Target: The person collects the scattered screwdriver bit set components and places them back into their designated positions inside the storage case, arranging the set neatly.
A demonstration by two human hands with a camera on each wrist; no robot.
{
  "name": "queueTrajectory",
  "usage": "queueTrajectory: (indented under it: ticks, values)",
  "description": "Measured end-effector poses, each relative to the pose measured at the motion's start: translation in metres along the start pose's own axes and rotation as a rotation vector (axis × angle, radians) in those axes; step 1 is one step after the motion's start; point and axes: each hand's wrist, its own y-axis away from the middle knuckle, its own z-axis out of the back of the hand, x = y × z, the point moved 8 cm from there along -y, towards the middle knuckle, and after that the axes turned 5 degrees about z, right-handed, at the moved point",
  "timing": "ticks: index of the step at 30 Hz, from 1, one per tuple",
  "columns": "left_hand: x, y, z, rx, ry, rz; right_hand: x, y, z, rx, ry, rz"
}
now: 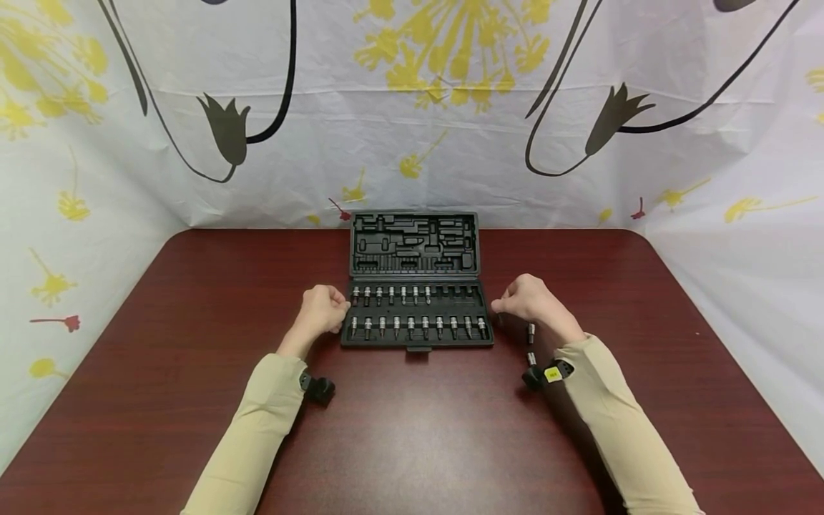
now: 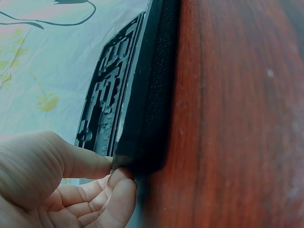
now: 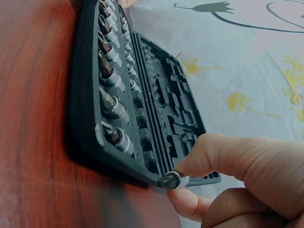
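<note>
Both sleeves [image 1: 254,425] are cut off by the head view's near edge. The held bit socket [image 3: 176,180] is partly covered by the right hand [image 3: 244,180]. The seated bits [image 1: 410,328] are hidden from the left wrist view by the black case [image 2: 153,95].

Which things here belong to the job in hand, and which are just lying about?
Seemingly part of the job:
open black case, held by left hand
seated bits
dark-tipped bit, pinched by right hand
two loose bits

Just around:
table
printed cloth
wrist cameras

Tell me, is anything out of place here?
Yes: two bits lie loose on the table right of the case, while slots in its back row sit empty. The right fingers pinch another bit outside it.
</note>
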Motion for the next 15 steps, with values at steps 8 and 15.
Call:
queueTrajectory:
  ticks: [8, 15]
  values:
    - [-0.001, 0.000, 0.001, -0.010, 0.001, -0.007, 0.011, -0.005, -0.002, 0.015, -0.085, -0.009]
    - [0.000, -0.001, 0.000, -0.009, -0.001, -0.005, 0.018, -0.014, -0.003, 0.015, -0.095, -0.025]
